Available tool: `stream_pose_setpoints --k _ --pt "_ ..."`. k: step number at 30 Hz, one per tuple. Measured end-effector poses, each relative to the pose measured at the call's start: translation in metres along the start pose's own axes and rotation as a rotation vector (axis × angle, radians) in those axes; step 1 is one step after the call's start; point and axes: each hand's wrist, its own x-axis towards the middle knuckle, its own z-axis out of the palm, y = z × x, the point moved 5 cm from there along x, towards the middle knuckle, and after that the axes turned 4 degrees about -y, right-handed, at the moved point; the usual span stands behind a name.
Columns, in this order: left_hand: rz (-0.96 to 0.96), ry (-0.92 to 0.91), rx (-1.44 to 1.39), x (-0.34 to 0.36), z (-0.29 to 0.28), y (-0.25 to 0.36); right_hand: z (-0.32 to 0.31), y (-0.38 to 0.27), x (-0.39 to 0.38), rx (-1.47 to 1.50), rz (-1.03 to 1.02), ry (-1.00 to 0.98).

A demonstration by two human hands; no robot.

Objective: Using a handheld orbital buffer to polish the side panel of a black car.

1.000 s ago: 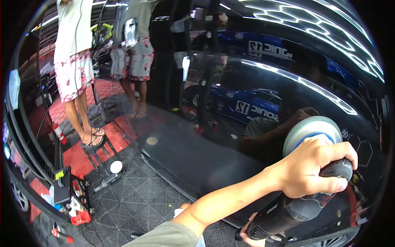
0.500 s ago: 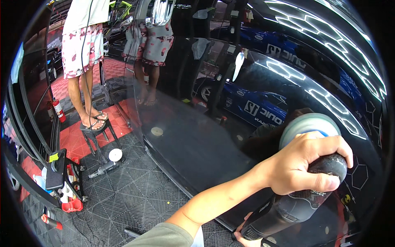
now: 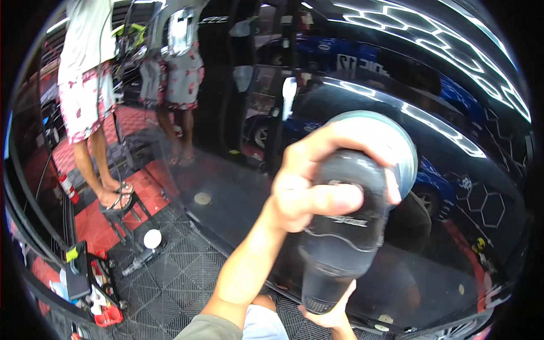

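Note:
My left hand [image 3: 294, 195] grips the head of a black polisher [image 3: 345, 238], fingers curled over the top and thumb lying across it. Its pale green-white round pad [image 3: 403, 161] is at a glossy black car panel [image 3: 238, 198]; whether it touches is hidden by the tool. Lower down, my right hand [image 3: 331, 314] holds the tool's rear end from underneath. The panel mirrors hexagon lights, a blue car and a person.
A person [image 3: 88, 99] in patterned shorts stands on a black stool [image 3: 119, 218] at left. Near it lie another polisher [image 3: 139, 263] with a white pad and a trolley [image 3: 82, 275] with red containers. A fire extinguisher [image 3: 68, 187] stands behind. Grey and red tiles [image 3: 164, 283] cover the floor.
The polisher and both my hands have shifted left, the pad also higher on the panel. My left forearm is now more upright, and the tool stands more vertically in view.

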Motion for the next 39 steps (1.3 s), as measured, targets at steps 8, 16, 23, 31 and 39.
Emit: stream_pose_setpoints --k 8,16,23,31,39 --pt "0.05 -0.029 0.224 -0.006 -0.031 0.013 0.017 -0.021 0.036 0.296 -0.148 0.002" --pt "0.126 0.05 0.308 -0.008 -0.041 0.018 0.011 -0.037 0.045 0.298 -0.03 -0.119" --pt "0.068 0.138 0.06 0.018 -0.027 0.001 -0.018 -0.072 0.033 0.293 0.055 0.001" --pt "0.067 0.086 0.107 0.03 -0.002 -0.017 -0.046 -0.078 0.019 0.343 0.061 0.009" --pt "0.048 0.069 -0.011 0.047 0.043 -0.044 -0.076 -0.077 -0.004 0.441 0.013 0.049"
